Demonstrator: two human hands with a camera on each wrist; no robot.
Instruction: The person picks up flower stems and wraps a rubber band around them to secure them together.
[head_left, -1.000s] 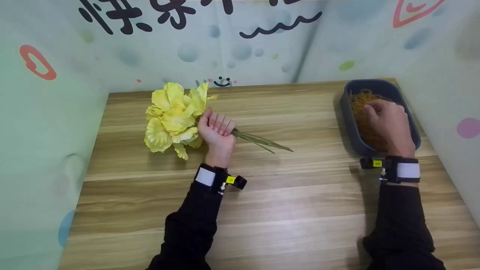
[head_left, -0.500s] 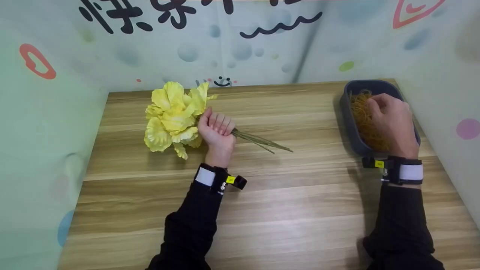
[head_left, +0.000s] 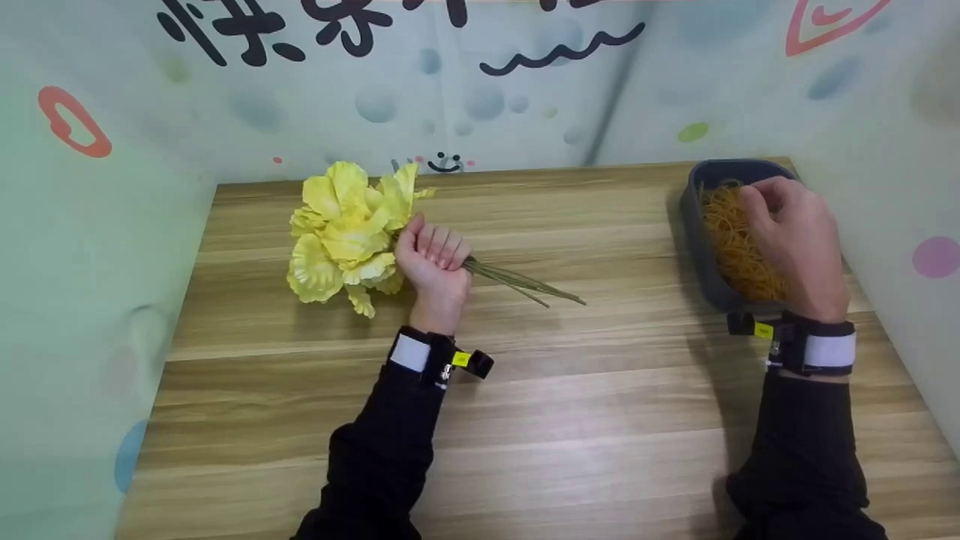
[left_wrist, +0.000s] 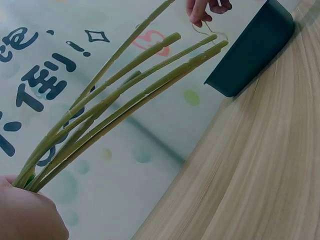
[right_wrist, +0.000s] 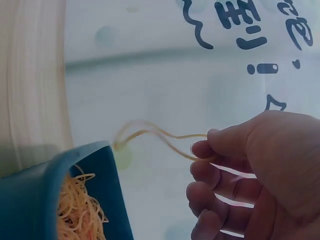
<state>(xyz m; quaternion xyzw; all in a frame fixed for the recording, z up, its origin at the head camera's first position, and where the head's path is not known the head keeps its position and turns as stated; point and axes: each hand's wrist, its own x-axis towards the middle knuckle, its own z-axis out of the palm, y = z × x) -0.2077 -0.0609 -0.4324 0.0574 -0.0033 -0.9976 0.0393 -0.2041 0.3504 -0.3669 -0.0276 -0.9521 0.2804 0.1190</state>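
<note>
Looping band (right_wrist: 146, 132) shows, seemingly, only in wrist views.

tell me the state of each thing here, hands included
bunch of yellow ruffled flowers, gripped by its green stems
left hand, curled round the stems
thin yellow rubber band, slack loop
right hand, pinching the band
dark blue rounded rectangular box, open, upright
yellow rubber bands, tangled in the box

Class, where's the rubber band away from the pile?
The band is central in the right wrist view, right of the container, pinched by the right hand.
</note>
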